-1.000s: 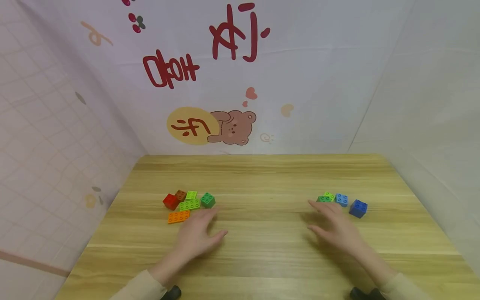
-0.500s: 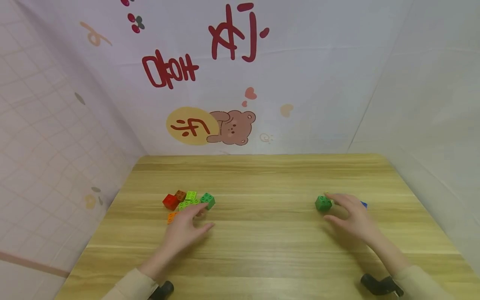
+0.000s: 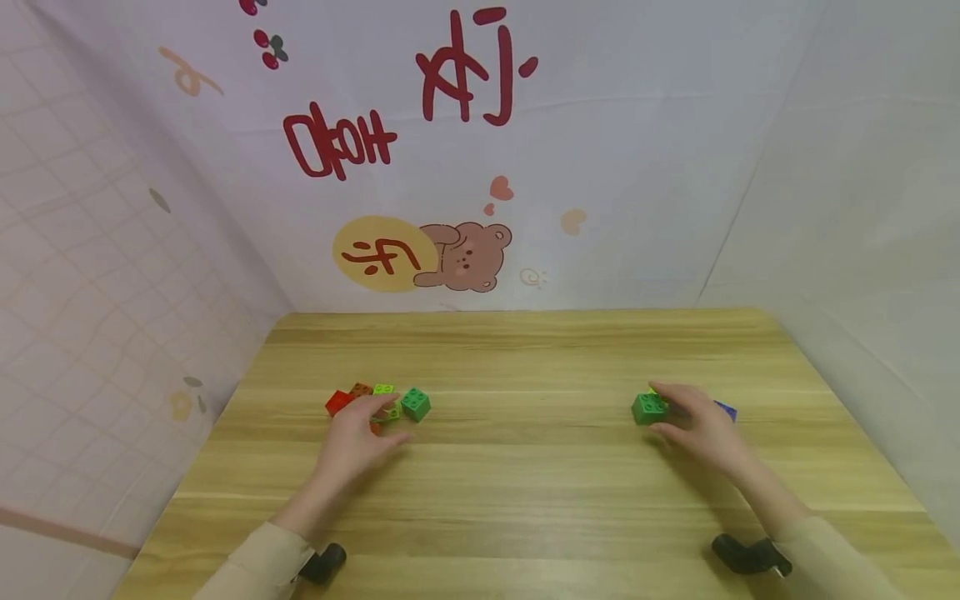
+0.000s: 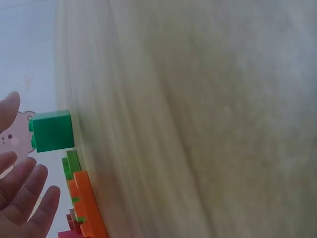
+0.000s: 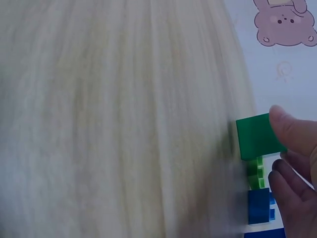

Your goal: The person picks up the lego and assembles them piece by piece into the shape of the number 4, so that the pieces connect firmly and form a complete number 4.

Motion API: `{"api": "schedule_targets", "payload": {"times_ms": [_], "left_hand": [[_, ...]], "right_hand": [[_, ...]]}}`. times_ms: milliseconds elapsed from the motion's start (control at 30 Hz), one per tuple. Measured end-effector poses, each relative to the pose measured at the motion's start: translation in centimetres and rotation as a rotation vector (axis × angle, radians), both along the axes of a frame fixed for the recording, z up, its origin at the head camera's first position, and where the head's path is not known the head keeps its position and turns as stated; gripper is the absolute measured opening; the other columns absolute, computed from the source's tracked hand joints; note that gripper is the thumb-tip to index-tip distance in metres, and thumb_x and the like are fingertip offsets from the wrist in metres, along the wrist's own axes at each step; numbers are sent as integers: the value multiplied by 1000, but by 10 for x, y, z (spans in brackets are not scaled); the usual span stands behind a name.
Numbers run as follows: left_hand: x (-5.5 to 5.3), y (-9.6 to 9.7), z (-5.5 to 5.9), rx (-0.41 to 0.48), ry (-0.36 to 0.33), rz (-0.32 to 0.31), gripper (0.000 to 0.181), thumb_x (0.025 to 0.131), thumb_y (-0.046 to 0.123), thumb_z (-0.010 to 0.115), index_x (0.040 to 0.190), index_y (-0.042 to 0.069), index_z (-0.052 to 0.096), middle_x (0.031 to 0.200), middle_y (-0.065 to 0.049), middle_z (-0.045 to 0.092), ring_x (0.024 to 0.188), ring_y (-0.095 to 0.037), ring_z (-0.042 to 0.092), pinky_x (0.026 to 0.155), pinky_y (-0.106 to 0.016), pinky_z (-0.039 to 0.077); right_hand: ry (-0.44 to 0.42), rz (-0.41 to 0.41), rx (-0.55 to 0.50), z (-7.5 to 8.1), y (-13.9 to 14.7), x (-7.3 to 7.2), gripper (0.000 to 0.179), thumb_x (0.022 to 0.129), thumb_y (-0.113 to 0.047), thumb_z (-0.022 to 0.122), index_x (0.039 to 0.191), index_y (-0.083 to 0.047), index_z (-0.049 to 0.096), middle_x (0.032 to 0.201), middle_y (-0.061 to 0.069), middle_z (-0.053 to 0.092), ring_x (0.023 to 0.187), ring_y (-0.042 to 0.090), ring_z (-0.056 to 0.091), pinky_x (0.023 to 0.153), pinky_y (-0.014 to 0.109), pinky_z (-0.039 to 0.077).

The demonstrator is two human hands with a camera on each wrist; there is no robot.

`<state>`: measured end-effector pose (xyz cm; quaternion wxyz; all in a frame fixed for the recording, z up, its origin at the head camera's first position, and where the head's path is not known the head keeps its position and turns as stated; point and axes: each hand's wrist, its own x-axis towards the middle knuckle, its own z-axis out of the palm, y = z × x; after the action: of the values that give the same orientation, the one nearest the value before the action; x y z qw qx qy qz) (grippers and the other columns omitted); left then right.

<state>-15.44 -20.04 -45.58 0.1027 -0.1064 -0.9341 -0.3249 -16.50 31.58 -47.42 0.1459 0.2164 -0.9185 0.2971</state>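
Observation:
My left hand (image 3: 354,440) hovers over the left group of toy bricks, thumb and fingers spread, holding nothing. Just right of its fingertips stands a green brick (image 3: 416,405). Partly covered by that hand are a lime brick (image 3: 391,410), a brown brick (image 3: 361,390), a red brick (image 3: 337,402) and an orange brick (image 4: 85,198). At the right group, my right hand (image 3: 705,429) has its thumb and forefinger on either side of another green brick (image 3: 647,409). The thumb overlaps this brick in the right wrist view; firm contact cannot be told.
Behind the right hand lie a light blue brick (image 5: 258,206), a lime brick (image 5: 256,173) and a dark blue brick (image 3: 726,409). The wooden table (image 3: 525,483) is bounded by a printed white cloth (image 3: 637,167) at the back and sides.
My left hand has drawn left, off the front of the left green brick and over the other bricks. My right hand has shifted right and come to the right green brick.

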Motion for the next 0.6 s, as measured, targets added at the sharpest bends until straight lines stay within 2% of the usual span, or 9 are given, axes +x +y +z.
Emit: {"api": "schedule_targets", "payload": {"times_ms": [67,100,200,267,333,400,500,567,600], "left_hand": [[-3,-2,0,10,-26,9,64,70,22,92,127,6,66,109,-10,70,99,-27,64,83,-46,53],[-4,-3,-1,8,-38,12,65,71,23,91,128,6,65,111,-10,70,101,-28,64,85,-47,52],[-9,-2,-3,-16,-66,16,70,71,26,91,131,5,63,116,-12,68,107,-30,63,90,-49,50],[-12,-1,-4,-18,-85,14,74,70,27,92,133,4,61,120,-12,67,110,-31,62,93,-50,49],[-15,0,-6,-9,-108,16,77,70,27,92,136,4,59,123,-13,66,113,-31,61,94,-50,48],[-17,1,-7,16,-132,20,79,70,26,92,137,4,58,124,-13,65,115,-32,59,96,-50,47],[-20,3,-7,50,-159,31,77,71,23,91,137,3,58,125,-14,65,116,-33,58,97,-50,46],[-21,5,-6,67,-167,37,75,72,24,90,136,3,58,126,-15,65,117,-33,58,98,-51,45],[-22,5,-6,74,-168,42,74,73,24,90,136,3,59,126,-15,65,117,-33,58,98,-51,45]], "right_hand": [[-31,-26,5,-2,-1,0,61,77,-8,85,131,3,59,125,23,61,113,43,56,95,47,44],[-46,-38,4,-3,-1,0,61,78,-9,84,132,3,58,126,24,61,114,43,55,94,49,44],[-92,-50,-17,-5,-1,0,61,80,-8,82,134,5,56,128,25,59,116,45,55,97,26,44],[-114,-53,-31,-6,0,0,59,82,-7,81,134,5,56,129,26,58,116,45,55,94,8,36],[-137,-52,-44,-6,-1,-1,58,83,-7,80,134,6,55,130,27,57,117,46,55,91,1,29],[-162,-50,-55,-6,-2,0,57,84,-6,78,135,6,55,130,28,57,115,46,56,93,7,38],[-208,-58,-70,-5,-3,-1,55,87,-5,76,136,6,54,131,29,56,113,45,59,93,28,50],[-230,-67,-82,-5,-4,-1,53,88,-4,74,136,6,54,130,30,56,110,44,61,89,42,52],[-235,-75,-82,-5,-4,-1,52,88,-4,74,135,6,54,130,30,56,110,44,61,88,44,52]]}}
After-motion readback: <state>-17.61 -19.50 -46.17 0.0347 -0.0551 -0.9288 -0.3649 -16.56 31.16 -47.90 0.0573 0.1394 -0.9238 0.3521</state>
